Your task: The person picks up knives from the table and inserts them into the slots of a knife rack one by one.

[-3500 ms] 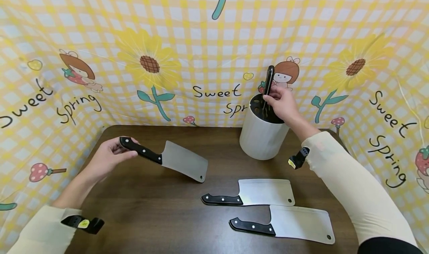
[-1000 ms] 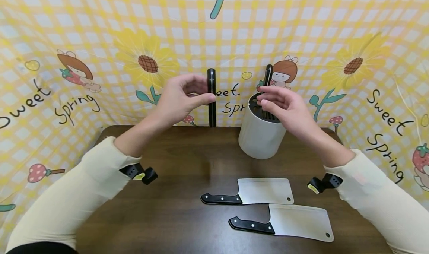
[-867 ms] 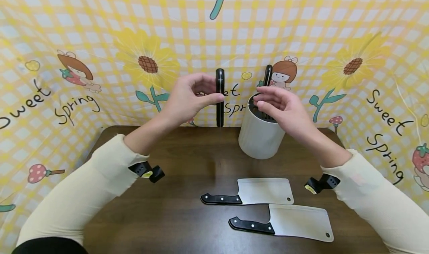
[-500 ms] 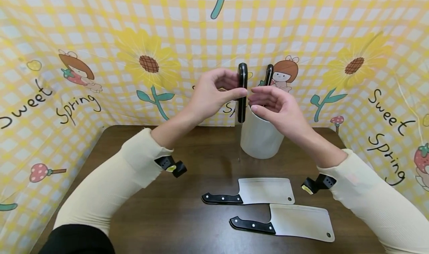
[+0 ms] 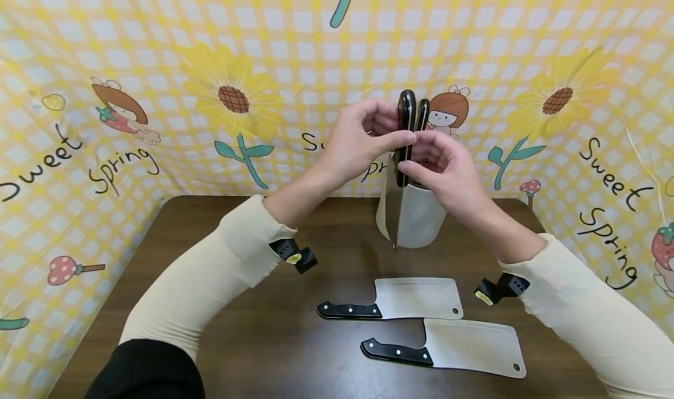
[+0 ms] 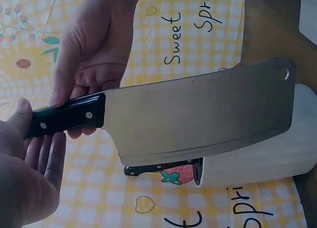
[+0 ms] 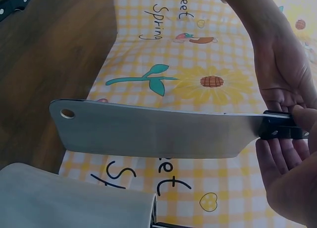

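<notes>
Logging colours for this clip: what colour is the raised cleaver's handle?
Black, with pale rivets; the handle shows best in the left wrist view.

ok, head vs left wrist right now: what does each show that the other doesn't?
Head only: cream sleeves, wrist cameras, and two table cleavers whole; left wrist catches just one blade corner.
Left wrist only: the broad blade face of the held cleaver, corner hole clear; head has it nearly edge-on.
Both: left hand and right hand on that cleaver's handle, the white holder with a black handle sticking out, checked cloth, brown table.
</notes>
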A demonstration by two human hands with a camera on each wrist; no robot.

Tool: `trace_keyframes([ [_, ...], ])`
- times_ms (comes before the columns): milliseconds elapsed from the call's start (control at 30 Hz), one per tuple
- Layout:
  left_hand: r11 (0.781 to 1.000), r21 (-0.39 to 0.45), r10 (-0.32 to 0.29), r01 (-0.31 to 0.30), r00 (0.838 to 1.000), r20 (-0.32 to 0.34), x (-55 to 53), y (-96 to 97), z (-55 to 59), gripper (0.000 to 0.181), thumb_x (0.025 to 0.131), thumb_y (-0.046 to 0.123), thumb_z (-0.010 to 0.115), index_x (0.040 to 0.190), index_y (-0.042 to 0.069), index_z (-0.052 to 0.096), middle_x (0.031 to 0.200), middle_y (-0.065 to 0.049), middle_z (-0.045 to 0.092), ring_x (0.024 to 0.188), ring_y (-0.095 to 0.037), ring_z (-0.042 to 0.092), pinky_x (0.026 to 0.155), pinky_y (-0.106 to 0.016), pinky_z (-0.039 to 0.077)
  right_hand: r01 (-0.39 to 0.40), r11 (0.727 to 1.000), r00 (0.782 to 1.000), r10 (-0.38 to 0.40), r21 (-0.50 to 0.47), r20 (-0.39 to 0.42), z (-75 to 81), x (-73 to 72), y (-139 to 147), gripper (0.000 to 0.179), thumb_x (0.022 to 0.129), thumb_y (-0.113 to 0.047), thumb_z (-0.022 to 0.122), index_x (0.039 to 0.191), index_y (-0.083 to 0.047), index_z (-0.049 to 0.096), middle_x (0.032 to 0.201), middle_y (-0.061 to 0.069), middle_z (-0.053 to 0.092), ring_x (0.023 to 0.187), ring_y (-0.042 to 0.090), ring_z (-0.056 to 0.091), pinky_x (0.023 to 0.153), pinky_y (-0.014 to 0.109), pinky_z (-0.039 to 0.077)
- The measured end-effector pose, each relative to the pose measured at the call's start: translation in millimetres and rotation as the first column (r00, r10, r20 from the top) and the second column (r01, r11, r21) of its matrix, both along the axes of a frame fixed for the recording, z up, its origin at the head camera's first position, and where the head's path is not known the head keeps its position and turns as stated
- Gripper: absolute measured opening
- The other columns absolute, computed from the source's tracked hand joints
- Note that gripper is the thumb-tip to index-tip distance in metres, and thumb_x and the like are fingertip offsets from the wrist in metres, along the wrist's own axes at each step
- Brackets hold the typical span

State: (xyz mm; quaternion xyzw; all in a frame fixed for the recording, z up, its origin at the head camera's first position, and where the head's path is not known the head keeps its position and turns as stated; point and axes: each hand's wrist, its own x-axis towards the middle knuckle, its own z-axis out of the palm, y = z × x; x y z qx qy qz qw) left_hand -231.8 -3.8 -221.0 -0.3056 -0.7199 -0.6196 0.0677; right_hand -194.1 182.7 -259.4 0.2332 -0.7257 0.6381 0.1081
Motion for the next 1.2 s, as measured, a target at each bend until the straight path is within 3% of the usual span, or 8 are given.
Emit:
trace_keyframes([
  [333, 0.999, -0.027, -0.047, 0.047, 0.999, -0.006, -1.5, 1.8, 1.8, 0.027, 0.089, 0.013, 0.081, 0.109, 0.001, 0.068, 0.096, -0.008, 0.070, 0.086, -0.020, 0.067, 0.078, -0.028, 0.053, 0.039, 0.999, 0.999, -0.040, 0.023, 0.011, 7.2, 6.1, 5, 0.029, 0.091, 0.008, 0.070, 0.113, -0.010, 0.065, 0.095, -0.002, 0.071, 0.090, 0.013, 0.066, 0.083, 0.022, 0.053],
  [567, 0.994, -0.060, -0.089, 0.091, 0.995, 0.043, -3.7, -10.0, -5.9, 0.026, 0.095, 0.015, 0.074, 0.115, 0.001, 0.066, 0.100, -0.010, 0.069, 0.088, -0.022, 0.067, 0.082, -0.041, 0.058, 0.062, 0.998, 0.997, -0.062, -0.004, 0.037, 15.6, 10.7, 15, 0.026, 0.093, 0.004, 0.070, 0.115, -0.009, 0.065, 0.099, 0.000, 0.073, 0.094, 0.015, 0.067, 0.085, 0.022, 0.053],
  [800, 0.979, -0.190, -0.066, 0.078, 0.995, 0.068, -7.9, -39.3, -29.7, 0.023, 0.099, 0.015, 0.070, 0.116, 0.001, 0.067, 0.104, -0.010, 0.071, 0.087, -0.024, 0.068, 0.078, -0.033, 0.058, 0.078, 0.989, 0.997, -0.075, -0.129, 0.024, 30.7, 10.2, 30, 0.025, 0.091, 0.007, 0.070, 0.111, -0.007, 0.067, 0.096, 0.003, 0.073, 0.090, 0.015, 0.067, 0.084, 0.021, 0.053],
  [967, 0.951, -0.299, -0.050, 0.079, 0.993, 0.104, -9.0, -61.7, -51.9, 0.025, 0.099, 0.017, 0.070, 0.118, 0.002, 0.067, 0.105, -0.009, 0.070, 0.089, -0.026, 0.066, 0.079, -0.034, 0.055, 0.089, 0.971, 0.996, -0.089, -0.224, 0.011, 42.7, 6.4, 41, 0.023, 0.091, 0.011, 0.068, 0.108, -0.004, 0.068, 0.092, 0.006, 0.072, 0.085, 0.014, 0.068, 0.079, 0.021, 0.056],
  [1200, 0.900, -0.422, -0.062, 0.109, 0.990, 0.124, -9.8, -98.4, -85.6, 0.028, 0.098, 0.015, 0.070, 0.123, 0.002, 0.065, 0.112, -0.010, 0.069, 0.101, -0.021, 0.065, 0.091, -0.042, 0.053, 0.088, 0.942, 0.995, -0.100, -0.323, -0.021, 58.2, 0.1, 52, 0.021, 0.089, 0.013, 0.069, 0.107, 0.001, 0.067, 0.089, 0.010, 0.070, 0.078, 0.015, 0.069, 0.075, 0.023, 0.058],
])
